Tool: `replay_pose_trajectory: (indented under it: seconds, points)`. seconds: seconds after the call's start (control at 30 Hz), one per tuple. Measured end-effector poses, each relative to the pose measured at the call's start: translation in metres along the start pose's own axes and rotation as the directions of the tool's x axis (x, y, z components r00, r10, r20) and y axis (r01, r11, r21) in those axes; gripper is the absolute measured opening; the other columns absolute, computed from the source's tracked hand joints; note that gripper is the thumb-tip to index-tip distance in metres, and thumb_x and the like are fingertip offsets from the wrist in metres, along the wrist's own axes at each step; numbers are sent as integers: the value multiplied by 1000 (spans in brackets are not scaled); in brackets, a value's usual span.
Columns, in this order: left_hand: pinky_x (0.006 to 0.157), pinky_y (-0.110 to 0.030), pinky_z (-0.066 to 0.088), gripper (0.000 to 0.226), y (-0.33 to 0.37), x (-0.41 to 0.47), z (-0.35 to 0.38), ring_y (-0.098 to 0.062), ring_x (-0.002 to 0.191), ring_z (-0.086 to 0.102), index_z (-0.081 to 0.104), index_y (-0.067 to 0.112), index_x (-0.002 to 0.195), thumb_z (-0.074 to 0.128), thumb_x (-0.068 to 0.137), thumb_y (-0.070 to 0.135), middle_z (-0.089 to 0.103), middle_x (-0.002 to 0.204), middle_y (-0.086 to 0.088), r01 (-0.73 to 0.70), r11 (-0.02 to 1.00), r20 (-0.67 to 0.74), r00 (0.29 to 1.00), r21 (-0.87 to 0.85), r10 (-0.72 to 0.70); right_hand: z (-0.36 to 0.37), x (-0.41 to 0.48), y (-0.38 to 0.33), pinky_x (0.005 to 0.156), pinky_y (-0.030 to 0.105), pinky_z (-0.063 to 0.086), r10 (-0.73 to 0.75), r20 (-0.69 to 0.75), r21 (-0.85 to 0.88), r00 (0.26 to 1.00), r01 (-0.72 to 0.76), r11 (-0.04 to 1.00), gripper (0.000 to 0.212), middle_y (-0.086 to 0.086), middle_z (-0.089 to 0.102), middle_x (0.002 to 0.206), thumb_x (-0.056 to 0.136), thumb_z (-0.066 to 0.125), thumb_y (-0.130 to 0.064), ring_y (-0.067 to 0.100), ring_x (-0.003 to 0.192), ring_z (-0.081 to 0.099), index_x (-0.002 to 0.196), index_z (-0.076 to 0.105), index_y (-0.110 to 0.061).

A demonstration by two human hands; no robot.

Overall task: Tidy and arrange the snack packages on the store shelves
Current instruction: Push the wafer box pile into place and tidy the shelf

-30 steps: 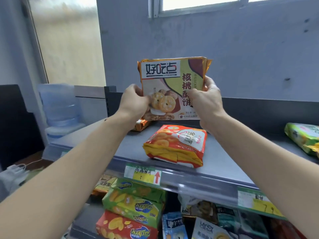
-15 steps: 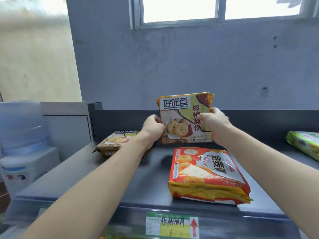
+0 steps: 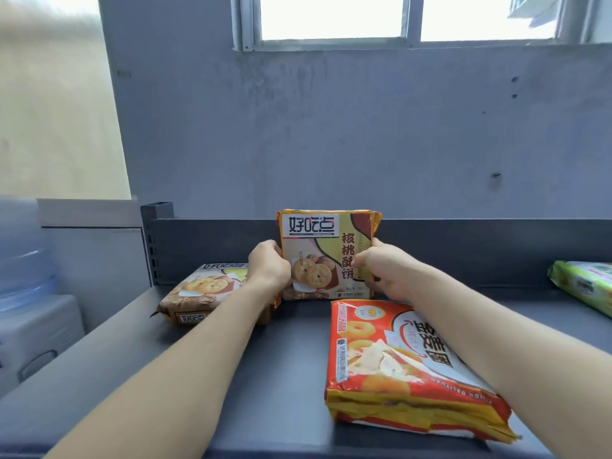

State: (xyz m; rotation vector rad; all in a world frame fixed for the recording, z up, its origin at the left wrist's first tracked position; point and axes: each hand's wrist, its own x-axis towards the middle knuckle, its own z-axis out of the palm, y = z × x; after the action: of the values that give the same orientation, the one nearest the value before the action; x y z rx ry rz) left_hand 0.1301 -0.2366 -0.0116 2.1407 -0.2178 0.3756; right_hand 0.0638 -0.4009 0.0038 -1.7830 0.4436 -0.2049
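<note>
A yellow-and-brown walnut cookie package [image 3: 326, 250] stands upright at the back of the dark top shelf [image 3: 291, 352], against the shelf's back panel. My left hand [image 3: 268, 268] grips its left edge and my right hand [image 3: 381, 271] grips its right edge. A second package of the same cookies [image 3: 205, 293] lies flat to the left, partly behind my left forearm. An orange-and-red biscuit bag [image 3: 400, 369] lies flat at the front right, under my right forearm.
A green snack bag [image 3: 586, 286] lies at the shelf's right end. A water dispenser with a blue bottle [image 3: 23, 260] stands to the left of the shelf. Behind the shelf rises a grey wall with a window [image 3: 331, 18].
My hands have carried the cookie package down and away from me, from mid-air to the back of the shelf, where it now stands. The view has risen above the shelf.
</note>
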Motion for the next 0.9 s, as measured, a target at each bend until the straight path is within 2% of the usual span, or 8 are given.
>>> replay_pose_trajectory:
  seconds: [0.07,0.23,0.4,0.5,0.6,0.77,0.83,0.9]
  points:
    - [80,-38,53,11,0,1,1,-26,88,52,53,6,83,49,86,-4,56,94,-9,15,1000,-12,1000,12,-15,2,1,1,91,41,50,11,15,-17,1000,-11,1000,64,7,53,131,84,54,-7,28,114,54,142,31,-24]
    - [82,-41,56,12,-2,3,1,-30,93,59,62,2,94,53,86,-1,63,103,-14,59,998,-21,998,-28,-59,1,-2,0,91,45,51,23,-7,-83,1000,-24,996,49,9,57,118,87,53,-4,29,108,57,132,37,-16]
    - [86,-33,51,21,3,-5,-8,-29,104,59,63,3,108,54,90,5,64,115,-14,33,997,-29,999,-73,-35,-4,-14,-2,87,39,54,6,-115,-93,993,-16,996,7,10,65,98,92,49,-6,24,88,63,95,53,-11]
    - [84,-31,44,27,9,-13,-18,-28,112,54,58,3,118,53,92,7,58,123,-14,7,999,-87,996,-49,-12,-6,-21,-4,67,31,56,-40,-190,-128,981,15,992,16,9,68,97,95,45,-13,22,83,67,106,56,-9]
    - [75,-29,43,19,17,-24,-25,-25,105,55,60,5,109,51,91,6,60,116,-12,-29,999,-110,994,-34,26,-7,-29,-7,69,33,58,-103,-226,-121,969,77,990,18,10,69,95,92,46,-11,23,81,68,106,57,-8]
    - [78,-33,53,11,32,-40,-42,-24,96,60,62,9,89,53,86,4,64,99,-9,-119,990,-28,993,-72,117,-2,-46,-17,75,35,57,-157,-142,-139,977,137,981,18,9,68,93,89,50,-10,22,81,66,102,61,-6]
    - [71,-29,51,12,33,-41,-58,-21,91,59,63,9,93,54,87,5,62,94,-6,-116,991,-22,993,-69,115,8,-58,-28,60,27,51,-176,-76,-149,981,163,975,13,5,60,79,87,52,-9,19,70,58,96,61,-6]
    - [75,-28,46,16,25,-40,-75,-20,93,56,64,9,99,53,89,6,61,98,-6,-100,994,-39,994,-44,98,23,-73,-39,64,27,51,-173,24,-116,985,174,978,8,6,56,77,89,53,-8,20,73,59,94,59,-9]
